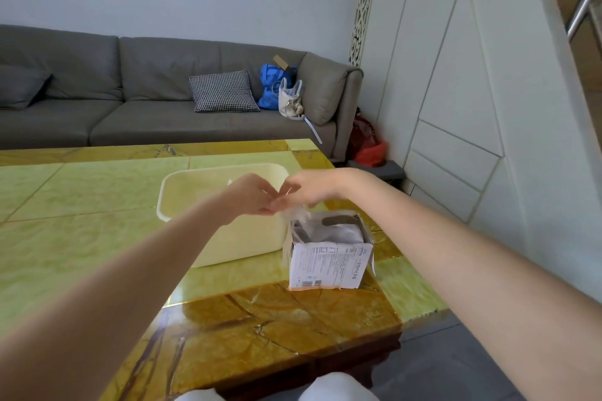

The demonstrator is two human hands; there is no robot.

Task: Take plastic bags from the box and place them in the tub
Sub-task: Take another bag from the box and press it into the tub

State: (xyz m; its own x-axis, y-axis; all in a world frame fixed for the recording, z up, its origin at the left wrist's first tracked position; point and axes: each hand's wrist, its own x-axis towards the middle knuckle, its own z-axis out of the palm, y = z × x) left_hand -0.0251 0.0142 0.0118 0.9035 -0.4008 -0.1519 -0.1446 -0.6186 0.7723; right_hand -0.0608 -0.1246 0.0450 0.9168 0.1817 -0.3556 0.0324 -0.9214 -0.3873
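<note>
Your left hand & right hand meet fingertip to fingertip, both pinching a thin, clear, crinkly plastic bag that rises from the box. Box is white printed cardboard w/ a torn-open top, more film inside, standing just right of the tub, a cream plastic rounded rectangle w/ smooth walls. Both sit on your glossy desk, green & amber stone-look tiles. Grey fabric sofa behind, w/ a houndstooth cushion.
</note>
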